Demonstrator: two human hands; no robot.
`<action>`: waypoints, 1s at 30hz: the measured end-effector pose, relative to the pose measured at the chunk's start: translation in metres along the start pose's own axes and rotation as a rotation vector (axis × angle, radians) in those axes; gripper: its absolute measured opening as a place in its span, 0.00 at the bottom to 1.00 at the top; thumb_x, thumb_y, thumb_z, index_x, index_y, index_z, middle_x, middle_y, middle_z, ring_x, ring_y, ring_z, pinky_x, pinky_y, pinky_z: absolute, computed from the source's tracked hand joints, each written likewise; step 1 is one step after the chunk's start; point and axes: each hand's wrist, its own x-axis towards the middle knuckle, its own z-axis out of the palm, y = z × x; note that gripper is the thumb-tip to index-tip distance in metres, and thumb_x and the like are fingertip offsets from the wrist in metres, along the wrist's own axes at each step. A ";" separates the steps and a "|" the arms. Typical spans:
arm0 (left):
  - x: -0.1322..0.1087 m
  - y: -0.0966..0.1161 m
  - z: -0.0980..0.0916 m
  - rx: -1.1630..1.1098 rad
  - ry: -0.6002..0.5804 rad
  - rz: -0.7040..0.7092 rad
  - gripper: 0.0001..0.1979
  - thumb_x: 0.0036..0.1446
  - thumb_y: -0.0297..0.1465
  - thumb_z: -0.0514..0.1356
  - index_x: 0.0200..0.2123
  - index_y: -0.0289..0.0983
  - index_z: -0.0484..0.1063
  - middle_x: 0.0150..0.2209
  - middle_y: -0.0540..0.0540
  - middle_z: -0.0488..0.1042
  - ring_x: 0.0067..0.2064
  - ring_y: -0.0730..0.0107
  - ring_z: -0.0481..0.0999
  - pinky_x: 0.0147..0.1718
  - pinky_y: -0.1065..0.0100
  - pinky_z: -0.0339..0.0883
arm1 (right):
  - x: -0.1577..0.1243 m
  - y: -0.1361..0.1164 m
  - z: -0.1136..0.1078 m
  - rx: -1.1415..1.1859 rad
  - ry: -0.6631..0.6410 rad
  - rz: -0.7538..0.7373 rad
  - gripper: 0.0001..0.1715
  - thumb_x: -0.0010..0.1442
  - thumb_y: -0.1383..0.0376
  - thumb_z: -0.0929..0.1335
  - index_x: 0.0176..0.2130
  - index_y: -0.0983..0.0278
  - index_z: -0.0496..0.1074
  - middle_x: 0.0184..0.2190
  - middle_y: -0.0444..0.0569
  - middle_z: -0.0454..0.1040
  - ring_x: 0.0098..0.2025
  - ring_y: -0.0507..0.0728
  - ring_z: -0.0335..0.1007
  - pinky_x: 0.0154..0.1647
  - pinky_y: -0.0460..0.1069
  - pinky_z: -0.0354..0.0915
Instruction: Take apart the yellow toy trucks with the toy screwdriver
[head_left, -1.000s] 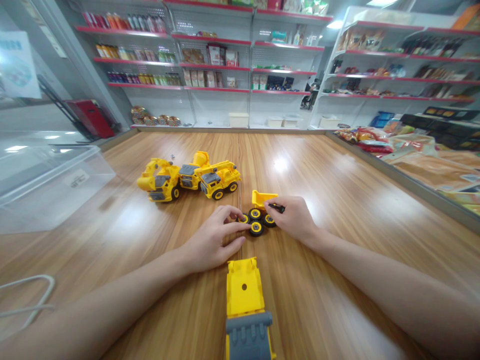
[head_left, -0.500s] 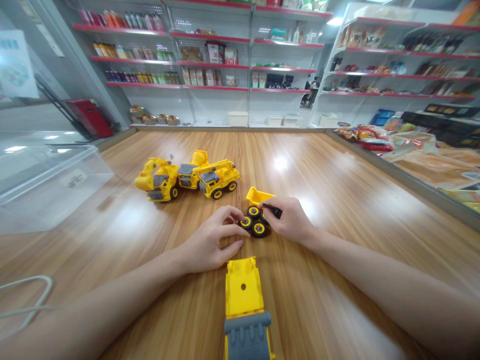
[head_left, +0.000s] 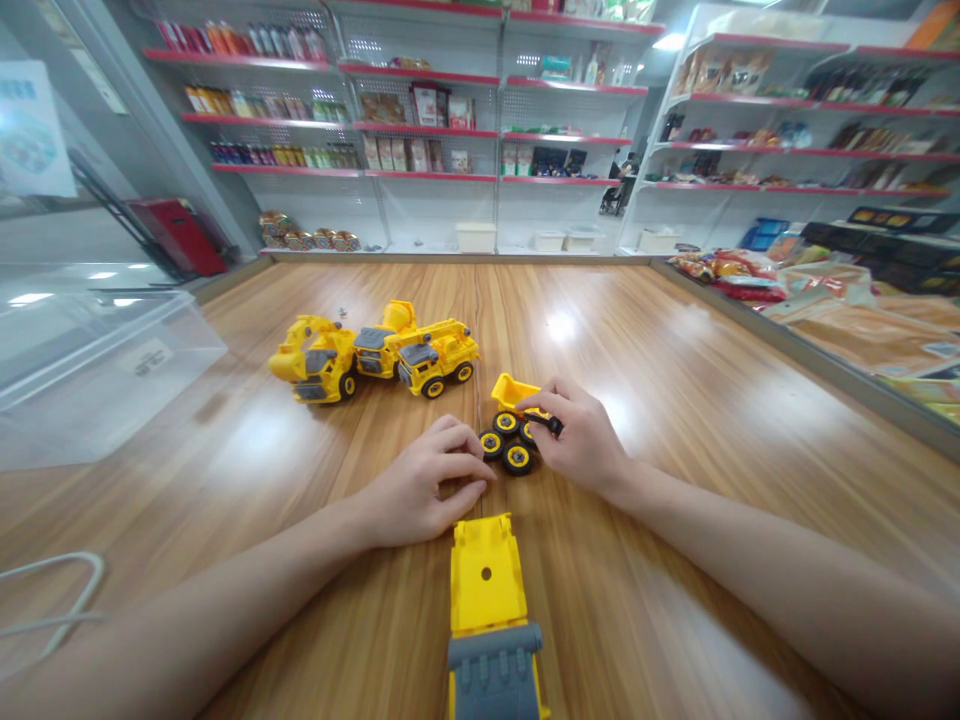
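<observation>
Right hand (head_left: 581,437) closed around a black tool (head_left: 553,424), thumb and fingers pinching it; tip points left, over the wheels. Left hand (head_left: 431,482) loosely curled, palm down, gap between thumb and fingers, nothing seen in it; its fingertips are just beside the leftmost wheel, contact not clear.

Four wheels (head_left: 518,458), black with yellow hubs, lie bunched at centre frame between the two hands, faces up; the one on the right is partly hidden by the right hand. Yellow tipper (head_left: 513,390) sits just behind them, its right end covered by the same hand. Yellow-and-grey truck (head_left: 487,590) at bottom centre, nearest the wearer, cut off by the frame edge, a round hole in its yellow deck.

Upper left of centre on the bench (head_left: 675,340): excavator (head_left: 321,372), mixer (head_left: 379,350) and crane (head_left: 442,362), close together. Clear box (head_left: 97,385) at left edge.

Step in hand, as judged: handling the wheel group with the tool gripped; truck untouched by either hand. Next move seems to call for a light fingertip pinch on one wheel without knocking its neighbours, tool kept under control.
</observation>
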 end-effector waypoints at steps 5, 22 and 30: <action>0.002 -0.002 0.001 -0.012 -0.002 0.012 0.10 0.61 0.25 0.57 0.41 0.38 0.78 0.39 0.43 0.72 0.46 0.64 0.69 0.46 0.61 0.66 | -0.004 -0.005 0.000 -0.044 -0.067 0.014 0.19 0.58 0.73 0.65 0.47 0.60 0.74 0.43 0.50 0.71 0.42 0.56 0.72 0.44 0.50 0.70; 0.000 -0.008 0.007 0.125 0.010 0.050 0.17 0.62 0.26 0.57 0.50 0.46 0.77 0.48 0.41 0.61 0.53 0.60 0.63 0.52 0.54 0.65 | -0.005 0.004 0.006 -0.012 -0.208 0.022 0.19 0.62 0.69 0.65 0.52 0.60 0.72 0.49 0.51 0.77 0.50 0.58 0.74 0.52 0.54 0.69; -0.002 -0.014 0.012 0.018 0.048 0.061 0.16 0.63 0.25 0.56 0.48 0.47 0.78 0.43 0.43 0.61 0.46 0.66 0.66 0.42 0.64 0.70 | -0.004 0.003 0.005 0.025 -0.235 -0.016 0.15 0.66 0.68 0.63 0.50 0.61 0.72 0.46 0.50 0.78 0.46 0.56 0.75 0.48 0.52 0.69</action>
